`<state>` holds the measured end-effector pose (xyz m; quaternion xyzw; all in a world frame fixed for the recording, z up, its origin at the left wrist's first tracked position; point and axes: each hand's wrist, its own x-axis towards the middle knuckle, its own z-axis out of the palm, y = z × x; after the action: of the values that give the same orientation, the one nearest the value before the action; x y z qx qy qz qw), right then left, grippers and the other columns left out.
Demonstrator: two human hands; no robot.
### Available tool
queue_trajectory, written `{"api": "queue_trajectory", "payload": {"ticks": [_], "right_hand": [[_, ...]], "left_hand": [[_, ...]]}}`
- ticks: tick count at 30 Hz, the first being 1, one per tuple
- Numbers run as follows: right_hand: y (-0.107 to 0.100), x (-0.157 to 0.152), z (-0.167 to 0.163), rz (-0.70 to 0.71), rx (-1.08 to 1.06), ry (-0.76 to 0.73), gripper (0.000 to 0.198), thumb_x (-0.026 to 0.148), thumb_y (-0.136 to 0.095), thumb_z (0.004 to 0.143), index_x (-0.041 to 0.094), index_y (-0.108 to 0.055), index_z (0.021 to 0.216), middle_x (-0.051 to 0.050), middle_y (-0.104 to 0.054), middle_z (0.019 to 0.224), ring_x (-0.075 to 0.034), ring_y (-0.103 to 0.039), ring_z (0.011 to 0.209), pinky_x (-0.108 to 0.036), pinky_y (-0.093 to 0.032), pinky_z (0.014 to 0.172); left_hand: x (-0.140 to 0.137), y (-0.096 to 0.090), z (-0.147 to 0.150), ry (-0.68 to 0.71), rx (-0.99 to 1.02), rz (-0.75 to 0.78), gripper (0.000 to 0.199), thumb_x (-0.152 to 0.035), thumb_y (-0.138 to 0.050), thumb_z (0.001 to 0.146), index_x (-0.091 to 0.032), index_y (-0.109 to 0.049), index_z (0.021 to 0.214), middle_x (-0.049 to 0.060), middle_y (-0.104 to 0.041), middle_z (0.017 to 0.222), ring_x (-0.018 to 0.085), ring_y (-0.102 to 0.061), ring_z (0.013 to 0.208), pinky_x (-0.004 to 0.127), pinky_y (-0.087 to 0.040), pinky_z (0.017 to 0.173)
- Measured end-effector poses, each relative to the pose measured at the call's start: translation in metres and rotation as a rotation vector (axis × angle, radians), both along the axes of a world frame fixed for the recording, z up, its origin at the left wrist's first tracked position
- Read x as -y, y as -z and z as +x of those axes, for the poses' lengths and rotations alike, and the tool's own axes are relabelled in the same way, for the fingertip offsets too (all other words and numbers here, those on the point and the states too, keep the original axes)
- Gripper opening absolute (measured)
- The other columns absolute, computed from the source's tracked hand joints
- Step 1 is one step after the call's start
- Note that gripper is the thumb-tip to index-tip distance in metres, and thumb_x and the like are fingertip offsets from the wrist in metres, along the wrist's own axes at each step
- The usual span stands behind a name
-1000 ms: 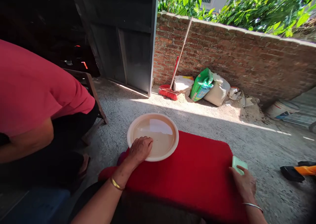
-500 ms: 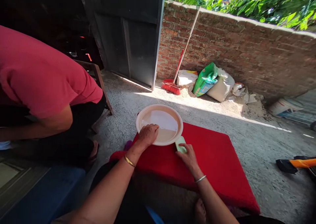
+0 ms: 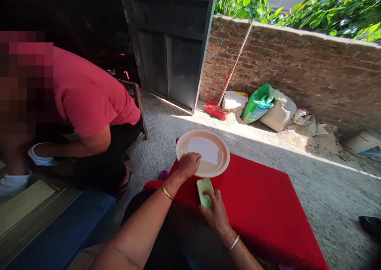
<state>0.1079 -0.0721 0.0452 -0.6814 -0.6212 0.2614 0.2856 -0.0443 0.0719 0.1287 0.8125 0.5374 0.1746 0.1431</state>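
Note:
A pale pink plastic basin (image 3: 225, 159) stands on the far left part of a red cloth-covered bench (image 3: 262, 190); a pale, bright patch shows on its inside. My left hand (image 3: 188, 165), with a gold bangle at the wrist, is closed over the basin's near rim, its fingertips hidden. A light green phone (image 3: 204, 187), slim with rounded corners, is in my right hand (image 3: 216, 212), just in front of the basin. My thumb and fingers grip the phone's lower part. A silver bangle circles that wrist.
To the left a person in a red shirt (image 3: 86, 91) bends over flat boards (image 3: 29, 210), wearing white gloves. A dark metal door (image 3: 175, 60) stands behind. By the brick wall (image 3: 276, 56) are a red broom (image 3: 218, 110), a green sack (image 3: 258, 103) and a white sack (image 3: 278, 111).
My right hand has drawn the phone left and nearer to me, away from the basin's right side. My left hand stays at the rim. The view has swung left.

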Motion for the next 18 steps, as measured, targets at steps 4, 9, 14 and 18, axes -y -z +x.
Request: {"api": "queue_trajectory", "payload": {"ticks": [4, 9, 14, 18], "right_hand": [[-0.01, 0.032, 0.017, 0.016, -0.138, -0.084, 0.034, 0.037, -0.064, 0.072, 0.028, -0.068, 0.104, -0.005, -0.057, 0.103, -0.022, -0.061, 0.093, -0.033, -0.05, 0.08], [-0.009, 0.063, 0.123, 0.042, 0.087, 0.398, 0.058, 0.071, -0.058, 0.069, 0.023, -0.068, 0.1, -0.008, -0.054, 0.098, -0.029, -0.057, 0.092, -0.042, -0.05, 0.078], [0.009, 0.073, 0.109, 0.052, 0.135, 0.368, 0.053, 0.07, -0.059, 0.071, 0.026, -0.067, 0.098, -0.006, -0.053, 0.096, -0.028, -0.058, 0.086, -0.043, -0.051, 0.075], [0.007, 0.058, 0.014, 0.054, 0.039, 0.032, 0.023, 0.035, -0.062, 0.076, 0.028, -0.066, 0.098, -0.005, -0.055, 0.1, -0.023, -0.061, 0.085, -0.036, -0.051, 0.075]], "left_hand": [[0.003, 0.001, -0.002, -0.026, 0.021, 0.004, 0.028, -0.018, -0.046, 0.099, -0.02, -0.069, 0.115, 0.009, -0.073, 0.111, 0.02, -0.065, 0.108, 0.034, -0.045, 0.097], [0.005, 0.006, -0.01, -0.037, 0.038, 0.003, 0.029, -0.015, -0.047, 0.097, -0.021, -0.068, 0.117, 0.007, -0.073, 0.113, 0.02, -0.064, 0.109, 0.034, -0.047, 0.097], [0.008, 0.005, -0.011, -0.05, 0.048, 0.042, 0.031, -0.015, -0.05, 0.095, -0.022, -0.067, 0.119, 0.005, -0.074, 0.113, 0.02, -0.066, 0.108, 0.034, -0.048, 0.096], [0.009, 0.005, -0.01, -0.042, 0.073, 0.076, 0.028, -0.013, -0.053, 0.093, -0.022, -0.069, 0.114, 0.006, -0.076, 0.106, 0.021, -0.068, 0.103, 0.035, -0.05, 0.093]]}}
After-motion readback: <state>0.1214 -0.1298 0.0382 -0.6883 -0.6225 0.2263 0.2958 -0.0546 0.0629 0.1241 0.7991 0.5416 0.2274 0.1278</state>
